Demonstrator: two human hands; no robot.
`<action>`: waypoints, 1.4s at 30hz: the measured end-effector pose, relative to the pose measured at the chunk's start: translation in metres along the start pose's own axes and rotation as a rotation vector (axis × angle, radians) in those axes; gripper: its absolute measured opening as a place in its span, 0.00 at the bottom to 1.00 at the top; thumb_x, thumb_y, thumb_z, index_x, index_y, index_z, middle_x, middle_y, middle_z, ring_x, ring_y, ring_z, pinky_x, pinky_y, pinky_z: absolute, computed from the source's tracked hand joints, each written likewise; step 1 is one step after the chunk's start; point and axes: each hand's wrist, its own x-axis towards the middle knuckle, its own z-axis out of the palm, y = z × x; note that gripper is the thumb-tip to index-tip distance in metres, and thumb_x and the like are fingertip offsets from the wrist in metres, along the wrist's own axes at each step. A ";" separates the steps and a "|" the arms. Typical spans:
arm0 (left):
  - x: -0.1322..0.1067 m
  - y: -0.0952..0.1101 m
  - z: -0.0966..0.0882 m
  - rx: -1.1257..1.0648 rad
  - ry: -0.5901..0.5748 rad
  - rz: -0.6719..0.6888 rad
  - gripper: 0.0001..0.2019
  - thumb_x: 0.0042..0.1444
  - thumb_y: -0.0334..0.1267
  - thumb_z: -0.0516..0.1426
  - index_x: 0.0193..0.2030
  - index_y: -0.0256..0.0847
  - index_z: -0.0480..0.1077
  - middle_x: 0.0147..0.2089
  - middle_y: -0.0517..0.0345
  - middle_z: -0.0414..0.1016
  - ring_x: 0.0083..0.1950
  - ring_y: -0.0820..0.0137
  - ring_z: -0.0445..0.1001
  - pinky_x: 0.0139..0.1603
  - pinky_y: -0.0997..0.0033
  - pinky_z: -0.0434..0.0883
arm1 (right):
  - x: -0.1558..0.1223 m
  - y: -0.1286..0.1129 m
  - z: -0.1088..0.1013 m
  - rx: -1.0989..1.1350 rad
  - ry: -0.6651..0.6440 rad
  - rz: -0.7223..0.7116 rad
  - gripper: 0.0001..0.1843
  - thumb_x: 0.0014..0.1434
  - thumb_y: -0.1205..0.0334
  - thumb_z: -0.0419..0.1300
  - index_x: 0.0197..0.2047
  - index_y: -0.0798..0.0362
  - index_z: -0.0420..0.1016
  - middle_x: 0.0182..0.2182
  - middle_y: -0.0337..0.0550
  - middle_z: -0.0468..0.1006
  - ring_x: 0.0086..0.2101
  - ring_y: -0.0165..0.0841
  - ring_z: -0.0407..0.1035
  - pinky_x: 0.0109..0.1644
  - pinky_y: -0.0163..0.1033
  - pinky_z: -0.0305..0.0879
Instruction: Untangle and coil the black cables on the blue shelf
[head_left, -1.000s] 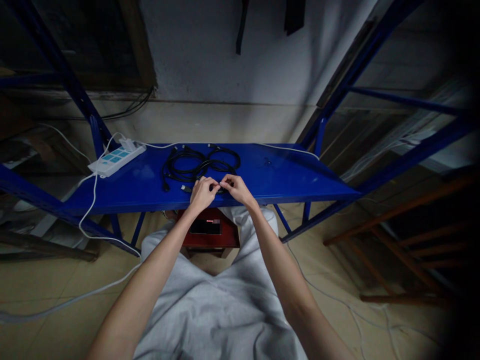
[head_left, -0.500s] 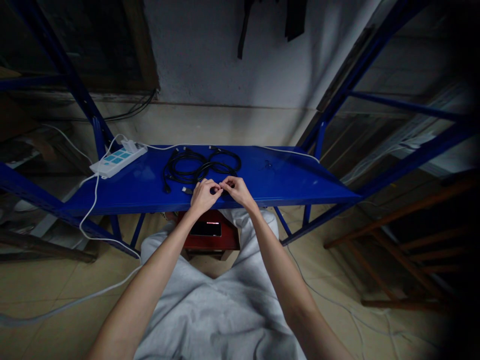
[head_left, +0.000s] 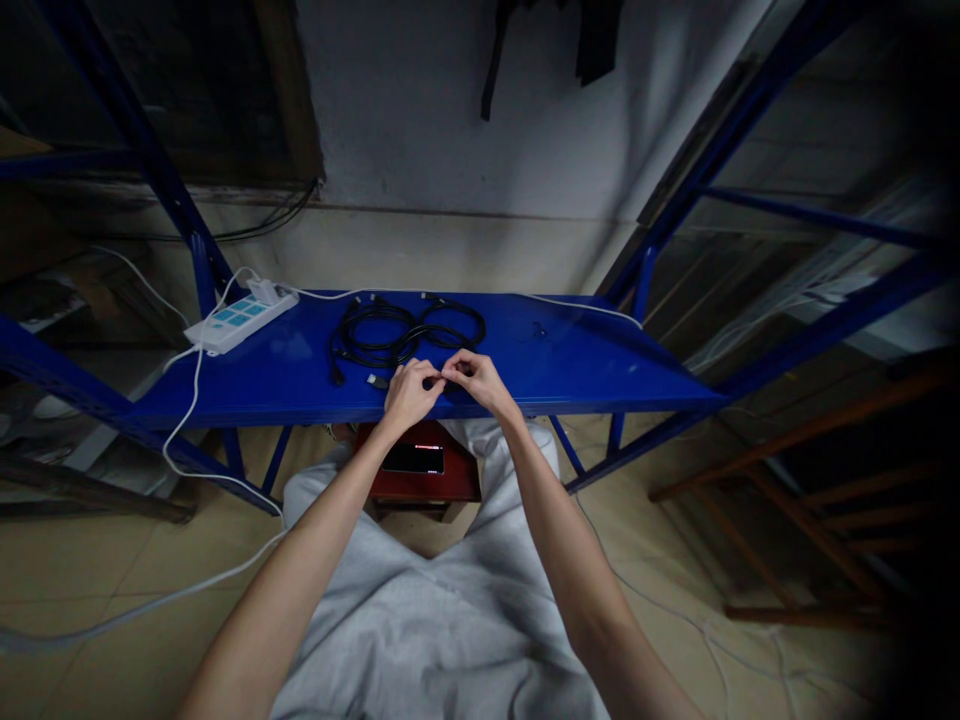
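Both my hands meet over the near edge of a blue metal shelf point(head_left: 585, 375). My left hand point(head_left: 409, 392) and my right hand point(head_left: 476, 378) have their fingers pinched together on a stretch of black cable point(head_left: 431, 381) between them. That cable belongs to a heap of coiled black cables point(head_left: 405, 330) lying just beyond my fingers. A loose plug end point(head_left: 375, 380) lies on the shelf left of my left hand.
A white power strip point(head_left: 236, 318) with a white cord sits at the shelf's far left corner. Below the shelf, between my knees, a red stool point(head_left: 420, 475) carries a dark phone point(head_left: 411, 458). Blue frame posts rise on both sides; wooden furniture stands right.
The hands have stayed pinched together at the same spot on the cable; only the view has drifted slightly.
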 end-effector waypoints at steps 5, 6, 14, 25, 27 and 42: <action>-0.002 0.001 0.000 0.011 0.005 -0.005 0.07 0.63 0.38 0.58 0.35 0.43 0.76 0.40 0.57 0.79 0.49 0.63 0.73 0.52 0.61 0.66 | 0.001 0.000 0.003 -0.023 -0.023 0.043 0.21 0.54 0.43 0.67 0.32 0.54 0.74 0.26 0.39 0.72 0.28 0.30 0.62 0.33 0.36 0.57; -0.002 0.002 0.000 0.013 0.006 -0.006 0.07 0.64 0.38 0.58 0.34 0.43 0.75 0.40 0.57 0.79 0.49 0.63 0.73 0.53 0.61 0.66 | 0.001 0.000 0.004 -0.020 -0.022 0.048 0.21 0.55 0.43 0.66 0.32 0.54 0.73 0.26 0.39 0.72 0.28 0.30 0.62 0.33 0.36 0.57; -0.001 0.003 -0.001 0.002 -0.011 -0.010 0.07 0.64 0.38 0.57 0.35 0.44 0.76 0.41 0.57 0.79 0.50 0.62 0.72 0.53 0.60 0.65 | 0.002 0.000 0.005 -0.079 -0.046 0.045 0.18 0.57 0.45 0.64 0.31 0.54 0.72 0.26 0.39 0.72 0.28 0.31 0.62 0.33 0.36 0.57; 0.000 0.003 0.000 -0.087 0.034 -0.036 0.05 0.61 0.36 0.61 0.34 0.42 0.74 0.38 0.58 0.77 0.46 0.65 0.73 0.51 0.64 0.67 | 0.001 0.006 0.007 -0.217 0.001 0.039 0.09 0.58 0.58 0.58 0.29 0.53 0.68 0.24 0.37 0.69 0.27 0.30 0.59 0.33 0.36 0.54; -0.001 0.003 -0.002 -0.095 0.035 -0.032 0.03 0.60 0.34 0.61 0.34 0.42 0.74 0.38 0.57 0.77 0.47 0.65 0.74 0.52 0.63 0.67 | 0.003 0.007 0.008 -0.240 -0.003 0.048 0.07 0.56 0.60 0.58 0.28 0.53 0.68 0.23 0.37 0.69 0.27 0.31 0.60 0.33 0.35 0.54; -0.010 0.003 -0.038 0.290 -0.237 0.221 0.12 0.67 0.47 0.53 0.49 0.44 0.69 0.50 0.50 0.72 0.53 0.58 0.71 0.53 0.60 0.68 | 0.010 0.020 -0.037 -0.290 0.570 0.230 0.08 0.52 0.71 0.51 0.35 0.51 0.67 0.28 0.42 0.75 0.32 0.38 0.70 0.41 0.41 0.65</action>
